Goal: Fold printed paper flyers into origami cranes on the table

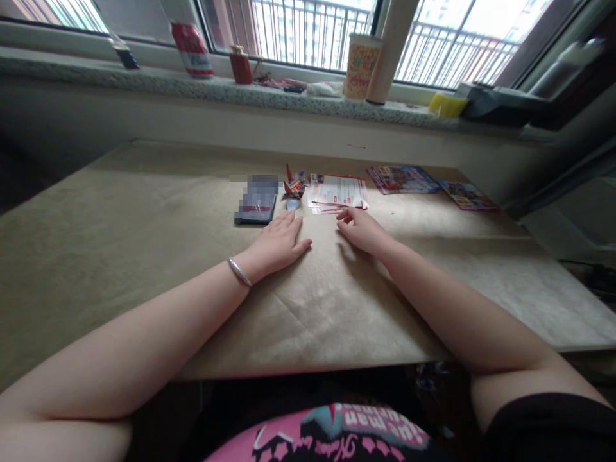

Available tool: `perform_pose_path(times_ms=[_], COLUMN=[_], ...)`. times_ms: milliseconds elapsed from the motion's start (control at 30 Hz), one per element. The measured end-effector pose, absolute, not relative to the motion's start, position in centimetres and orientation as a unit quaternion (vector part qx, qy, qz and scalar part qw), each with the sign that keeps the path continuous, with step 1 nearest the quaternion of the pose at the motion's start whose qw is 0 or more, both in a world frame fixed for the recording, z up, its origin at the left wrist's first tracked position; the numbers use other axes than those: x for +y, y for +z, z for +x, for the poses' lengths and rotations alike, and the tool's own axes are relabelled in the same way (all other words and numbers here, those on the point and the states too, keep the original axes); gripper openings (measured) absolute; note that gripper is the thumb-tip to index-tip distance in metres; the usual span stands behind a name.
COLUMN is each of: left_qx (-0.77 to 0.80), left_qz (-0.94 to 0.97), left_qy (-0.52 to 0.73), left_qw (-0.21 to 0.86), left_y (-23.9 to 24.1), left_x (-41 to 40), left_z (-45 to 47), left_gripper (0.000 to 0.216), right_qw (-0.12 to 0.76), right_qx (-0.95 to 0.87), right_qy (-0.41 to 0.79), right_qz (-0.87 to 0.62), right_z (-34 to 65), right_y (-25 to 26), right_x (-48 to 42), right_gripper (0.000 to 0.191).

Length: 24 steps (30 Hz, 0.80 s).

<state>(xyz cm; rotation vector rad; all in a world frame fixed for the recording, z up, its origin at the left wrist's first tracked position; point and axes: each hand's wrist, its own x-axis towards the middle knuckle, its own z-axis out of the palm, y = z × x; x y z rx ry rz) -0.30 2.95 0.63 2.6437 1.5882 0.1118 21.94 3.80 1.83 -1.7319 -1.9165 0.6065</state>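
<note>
My left hand (278,242) lies flat on the brown paper-covered table (120,244), fingers stretched out and holding nothing, a silver bangle on its wrist. Its fingertips are just short of a dark phone (257,202). My right hand (362,230) rests palm down beside it, fingers loosely spread, its fingertips touching the near edge of a white and red printed sheet (339,191). A small folded paper figure (294,185) in red and blue stands between the phone and the sheet.
Two colourful leaflets (403,179) (466,195) lie at the far right of the table. The windowsill (192,83) behind holds a red and white packet (192,50), a small red holder (240,66), a patterned cup (362,66) and a yellow sponge (447,104).
</note>
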Motion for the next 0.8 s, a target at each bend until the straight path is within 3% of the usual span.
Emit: perform_pose_path(times_ms=[100,267,367,800], left_qx=[0.516,0.505,0.5,0.485], left_qz=[0.855,0.86,0.864,0.871], left_qy=[0.047,0.06,0.051,0.043], left_qw=[0.031,0.037,0.044,0.061], left_y=[0.3,0.1,0.3,0.5], left_x=[3.5,3.6,3.3,3.3], left_z=[-0.4,-0.6,-0.7,-0.8], left_gripper=[0.069,0.07,0.07,0.07], right_qw=[0.165,0.134,0.11,0.009], right_qx=[-0.738,-0.764,-0.764,-0.76], right_qy=[0.091,-0.062,-0.057,-0.12], right_qz=[-0.648,-0.628,-0.633,-0.639], right_z=[22.9,25.6,26.9,26.4], right_y=[2.4,1.8,0.9,1.8], right_x=[4.8,8.0,9.4,8.4], right_gripper=[0.026,0.037,0.045,0.039])
